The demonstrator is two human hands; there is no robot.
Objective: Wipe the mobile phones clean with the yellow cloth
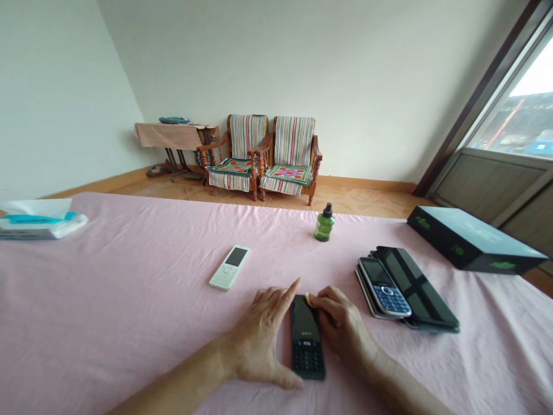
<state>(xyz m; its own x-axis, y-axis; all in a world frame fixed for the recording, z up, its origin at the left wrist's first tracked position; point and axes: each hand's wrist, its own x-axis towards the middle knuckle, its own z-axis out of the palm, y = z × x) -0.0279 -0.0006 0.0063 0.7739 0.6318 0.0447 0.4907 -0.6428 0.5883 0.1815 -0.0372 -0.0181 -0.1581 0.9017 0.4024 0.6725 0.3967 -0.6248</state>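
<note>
Beyond the left grip (261, 328), a white phone (230, 268); beyond the right grip (344, 323), a green bottle (324, 225), and to the right, stacked phones (386, 290). Between both grips, a black phone (307, 340), lengthwise near to far, screen end away, with the left spread wide and empty beside one edge, the right pinched on a pale wad (307, 299) at the far right corner.

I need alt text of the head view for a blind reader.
A person's left hand spreads beside a dark phone on pink cloth; the right hand holds a small pale piece at its top end. Beyond are a white phone and green bottle.
</note>
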